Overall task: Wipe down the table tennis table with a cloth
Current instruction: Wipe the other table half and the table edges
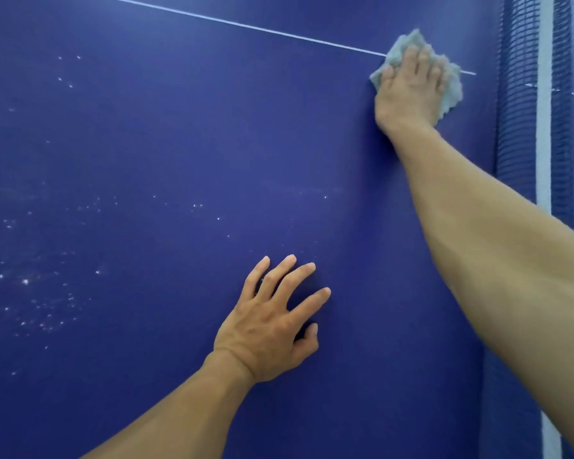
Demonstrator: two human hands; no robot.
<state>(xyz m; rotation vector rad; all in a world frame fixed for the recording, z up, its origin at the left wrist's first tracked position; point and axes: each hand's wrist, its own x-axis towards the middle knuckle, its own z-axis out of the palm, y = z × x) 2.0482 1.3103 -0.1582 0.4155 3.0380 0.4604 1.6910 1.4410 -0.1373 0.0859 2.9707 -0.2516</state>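
My right grip [408, 91] presses a crumpled pale cloth [453, 86] onto the blue table tennis surface [146, 144], fingers bent over the bunched fabric, which sits on the thin white line [246, 25] near the net [517, 111]. Motion blur smears the fingertips, and much of the cloth is hidden under the palm. My left grip [269, 332] rests spread on the surface nearer to me, fingers apart and holding nothing. White specks [25, 281] dot the surface at left. The frame edges cut off the surface, and my forearm covers part of the net.
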